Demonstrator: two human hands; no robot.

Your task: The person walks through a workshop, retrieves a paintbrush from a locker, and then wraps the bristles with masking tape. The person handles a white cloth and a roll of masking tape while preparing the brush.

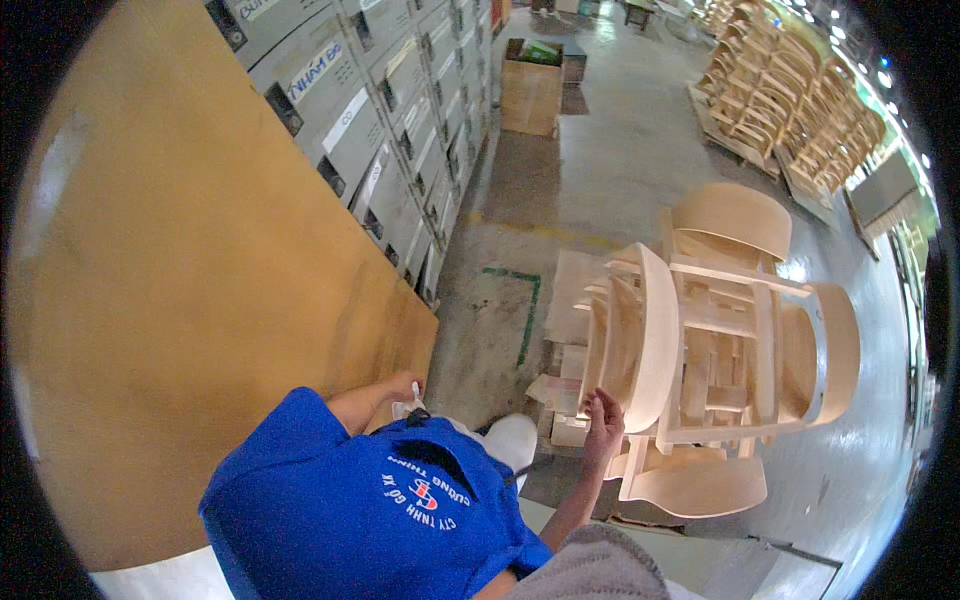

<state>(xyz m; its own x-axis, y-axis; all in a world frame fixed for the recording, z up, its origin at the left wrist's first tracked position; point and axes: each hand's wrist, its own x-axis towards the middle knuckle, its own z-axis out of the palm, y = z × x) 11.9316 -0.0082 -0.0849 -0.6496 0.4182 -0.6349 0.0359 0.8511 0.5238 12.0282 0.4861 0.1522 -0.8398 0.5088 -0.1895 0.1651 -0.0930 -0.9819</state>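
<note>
1. The concrete floor (610, 130) carries everything here; a green corner mark (537, 277) painted on it lies ahead of you.
2. An orange panel (200, 250) fills your left side, its near right corner just beside your left hand (398, 387). Grey lockers (400, 120) run on past its far edge.
3. The stacked chairs (765, 355), bare pale wood, stand on your right, to the right of the green mark. Pale sheets show on the floor along their left edge; what bears the chairs is mostly hidden.
4. The nearest backrest (655, 340) curves along the left edge of that stack, its long axis running away from you. It lies just beyond and to the right of your right hand's (603, 428) fingers. That hand is clearly the nearer; your left is well apart, across your body.
5. Your right fingers are partly curled in front of the backrest's near end. I can't make out whether they touch the wood, or whether anything sits between them.
6. Your left fingers look closed around a small white item (404, 409), low at the panel's corner and close to your shirt (340, 500). Its kind is too small to make out.
</note>
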